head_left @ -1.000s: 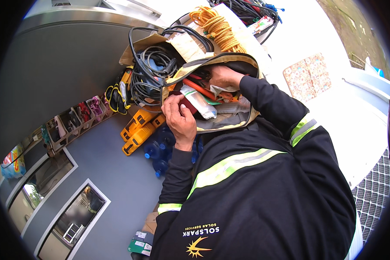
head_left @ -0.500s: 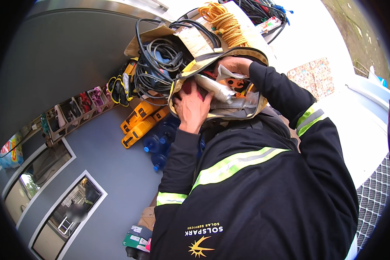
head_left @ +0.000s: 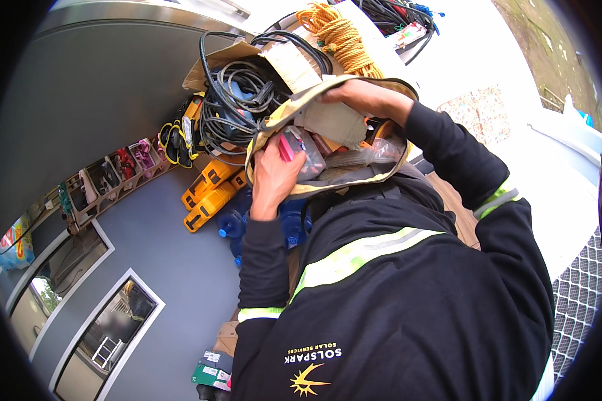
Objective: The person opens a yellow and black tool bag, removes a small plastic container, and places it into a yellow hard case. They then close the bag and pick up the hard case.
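A tan and black tool bag (head_left: 346, 179) gapes wide in front of my body. At its left end my left hand (head_left: 275, 177) pinches a clear zip bag (head_left: 310, 158) with a pink top edge; small things inside it are too small to name. My right hand (head_left: 368, 99) lies along the far rim of the tool bag, its fingers bent against the rim and partly hidden. Between my hands is a grey-beige flat piece (head_left: 338, 123). Clear plastic wrapping (head_left: 385, 148) and some orange items lie at the right inside the bag.
Beyond the bag are coiled black cables (head_left: 237, 100) in a cardboard box and a bundle of orange rope (head_left: 341, 40). Yellow cases (head_left: 211, 190) and blue water jugs (head_left: 291, 224) stand to the left. A wire mesh (head_left: 577, 301) is at the right.
My left hand has taken hold of the clear zip bag and brought it up at the left end. My right hand has moved from inside the tool bag to its far rim. The white tube-like item no longer shows.
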`<state>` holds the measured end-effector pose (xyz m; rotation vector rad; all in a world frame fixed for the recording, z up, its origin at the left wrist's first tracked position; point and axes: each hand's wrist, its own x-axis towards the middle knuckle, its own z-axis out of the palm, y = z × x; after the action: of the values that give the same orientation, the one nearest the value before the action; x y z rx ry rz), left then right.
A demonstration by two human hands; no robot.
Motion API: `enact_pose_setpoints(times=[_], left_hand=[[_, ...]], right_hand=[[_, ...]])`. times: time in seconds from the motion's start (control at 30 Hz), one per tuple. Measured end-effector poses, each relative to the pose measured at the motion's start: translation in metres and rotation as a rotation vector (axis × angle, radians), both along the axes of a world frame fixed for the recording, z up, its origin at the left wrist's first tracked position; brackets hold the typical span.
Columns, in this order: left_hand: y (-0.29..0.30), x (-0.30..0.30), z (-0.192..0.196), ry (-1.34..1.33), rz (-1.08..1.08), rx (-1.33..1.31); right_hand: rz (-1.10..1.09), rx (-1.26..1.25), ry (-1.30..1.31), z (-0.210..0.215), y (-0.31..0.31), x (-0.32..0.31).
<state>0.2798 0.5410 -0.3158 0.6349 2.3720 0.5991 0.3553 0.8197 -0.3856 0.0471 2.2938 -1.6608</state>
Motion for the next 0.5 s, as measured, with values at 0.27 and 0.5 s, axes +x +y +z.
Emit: enact_pose_setpoints(times=[0.27,0.5], left_hand=[[-0.014,0.008,0.019,-0.505,0.274,0.314],[-0.001,0.010,0.018,-0.723,0.522,0.289]], right_hand=[[-0.272,0.282,0.075,0.014,-0.023,0.057],[-0.419,0.463,0.510,0.045,-0.039,0.078]])
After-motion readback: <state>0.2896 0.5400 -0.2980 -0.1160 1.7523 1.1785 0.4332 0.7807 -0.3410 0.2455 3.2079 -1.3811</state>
